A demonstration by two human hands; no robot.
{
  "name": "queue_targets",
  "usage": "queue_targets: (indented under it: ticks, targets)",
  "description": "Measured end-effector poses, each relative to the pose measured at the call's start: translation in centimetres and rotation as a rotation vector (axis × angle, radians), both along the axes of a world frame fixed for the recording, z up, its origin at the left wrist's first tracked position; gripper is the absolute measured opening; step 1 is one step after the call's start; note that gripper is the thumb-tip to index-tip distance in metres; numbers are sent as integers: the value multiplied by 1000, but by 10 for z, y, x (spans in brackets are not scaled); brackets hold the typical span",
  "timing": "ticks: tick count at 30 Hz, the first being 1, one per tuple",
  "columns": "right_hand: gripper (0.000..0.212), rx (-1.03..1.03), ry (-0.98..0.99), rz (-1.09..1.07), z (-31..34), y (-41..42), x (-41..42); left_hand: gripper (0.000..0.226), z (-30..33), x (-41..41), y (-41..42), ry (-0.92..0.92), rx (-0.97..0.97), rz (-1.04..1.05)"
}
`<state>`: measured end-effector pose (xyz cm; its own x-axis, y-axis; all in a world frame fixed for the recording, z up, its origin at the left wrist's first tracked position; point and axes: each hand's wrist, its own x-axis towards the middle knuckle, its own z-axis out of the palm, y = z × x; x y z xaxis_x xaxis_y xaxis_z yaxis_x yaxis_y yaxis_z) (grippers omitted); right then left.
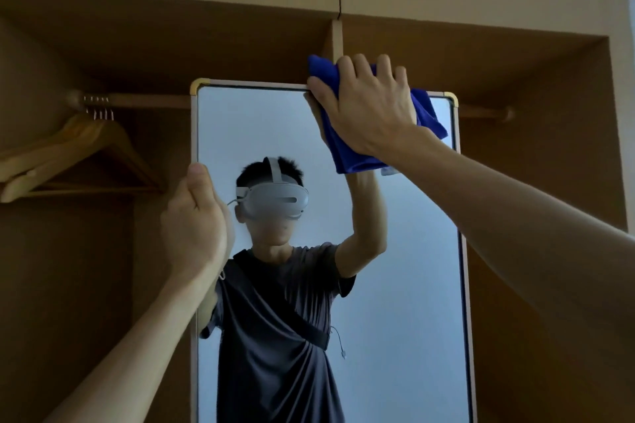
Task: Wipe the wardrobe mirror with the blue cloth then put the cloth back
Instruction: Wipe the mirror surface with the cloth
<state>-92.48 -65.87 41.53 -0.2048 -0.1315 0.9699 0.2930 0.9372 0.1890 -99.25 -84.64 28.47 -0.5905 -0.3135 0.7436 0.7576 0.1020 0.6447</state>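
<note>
Blue cloth is lying flat under your right hand, whose spread fingers are pressing it against the upper right part of the wardrobe mirror, overlapping the top frame edge. Your left hand is gripping the mirror's left frame edge, thumb in front and fingers wrapped behind. Your reflection is showing in the glass. Beyond, wooden hangers are hanging from the rail at the left inside the open wooden wardrobe.
</note>
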Motion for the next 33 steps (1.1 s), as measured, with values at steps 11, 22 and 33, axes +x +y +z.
queue_targets:
  ticks: [11,22,33]
  targets:
    - [62,166,-136,40,10,-84,-19,57,2,-1,-3,-12,-26,-26]
    - [57,159,-189,125,22,-65,-20,57,0,-12,-8,12,14,-157]
    - [56,154,-210,142,26,-108,-28,50,0,-2,-7,11,-36,-58]
